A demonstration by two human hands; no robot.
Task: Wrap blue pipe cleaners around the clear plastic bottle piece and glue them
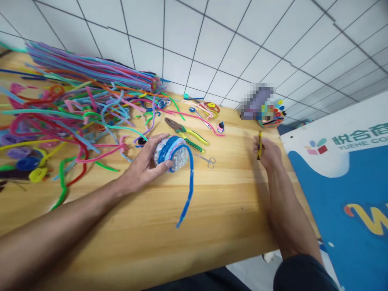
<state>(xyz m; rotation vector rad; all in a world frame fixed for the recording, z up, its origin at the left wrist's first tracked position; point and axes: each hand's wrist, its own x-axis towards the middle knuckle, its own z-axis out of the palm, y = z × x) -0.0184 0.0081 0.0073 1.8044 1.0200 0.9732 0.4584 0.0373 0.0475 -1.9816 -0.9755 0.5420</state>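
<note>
Blue-wrapped silvery ball [181,157] is best steadied by curled left fingers [160,168]; slim yellow-black tool [260,146], at three o'clock, is pinched by right fingers [267,150].

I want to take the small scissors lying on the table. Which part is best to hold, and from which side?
I would pinch the finger loops of the small scissors, coming from the right: the loops face that way, over bare table, while the thin blades point left toward the wrapped ball.

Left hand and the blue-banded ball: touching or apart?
Touching. The head view shows the left hand gripping the ball, thumb overlapping its lower front, with no gap between.
</note>
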